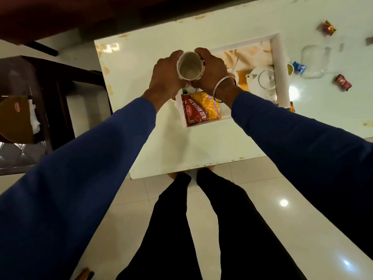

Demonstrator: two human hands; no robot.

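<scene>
Both sets of fingers curl round the cup (190,66), left hand (163,77) at nine o'clock, right hand (210,71) at three, equally near. The cup is upright, mouth up, above the tray (279,67).

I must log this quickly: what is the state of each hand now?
Left hand: grips the cup from its side.
Right hand: grips the same cup.

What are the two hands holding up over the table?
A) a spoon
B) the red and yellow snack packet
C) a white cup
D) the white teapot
C: the left hand and right hand both curl round a white cup, while the teapot and snack packet lie untouched.
</scene>
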